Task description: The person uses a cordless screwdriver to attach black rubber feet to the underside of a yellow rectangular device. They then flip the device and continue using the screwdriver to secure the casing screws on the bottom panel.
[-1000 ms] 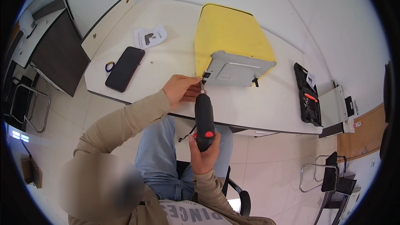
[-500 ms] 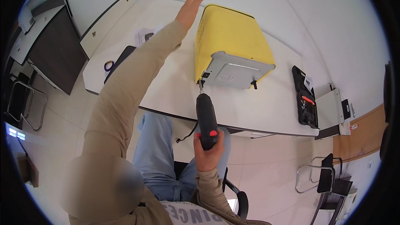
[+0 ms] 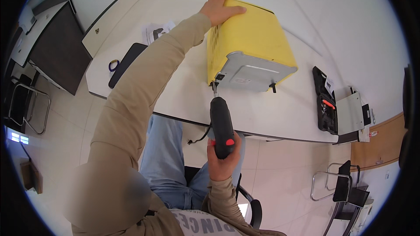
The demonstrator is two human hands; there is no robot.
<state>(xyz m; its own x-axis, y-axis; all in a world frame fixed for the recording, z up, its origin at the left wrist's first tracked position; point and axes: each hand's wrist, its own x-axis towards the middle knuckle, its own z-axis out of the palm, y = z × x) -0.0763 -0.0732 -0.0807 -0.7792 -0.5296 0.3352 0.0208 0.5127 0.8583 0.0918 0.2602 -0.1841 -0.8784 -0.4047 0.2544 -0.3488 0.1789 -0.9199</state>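
A yellow box-shaped appliance (image 3: 258, 32) lies on the table, its grey metal base (image 3: 249, 73) with small black feet facing me. My left hand (image 3: 221, 9) grips its far left corner, thumb on the yellow face and fingers over the edge. In my right hand (image 3: 222, 164) is a black cordless screwdriver (image 3: 222, 120) with red buttons, held at the lower end of its body. Its metal bit meets the appliance at the base's near left corner, beside a black foot. The screw there, if any, is too small to make out.
An open black tool case (image 3: 324, 105) with an orange-red item lies at the table's right. Left of the appliance are a dark flat tablet-like item (image 3: 124, 63), a roll of tape (image 3: 113, 65) and a printed sheet (image 3: 153, 30). A black cable (image 3: 201, 139) hangs below the front edge.
My left hand has come down from the air onto the appliance's far left corner and taken hold. The screwdriver bit stays at the same corner of the base; the view has shifted slightly.
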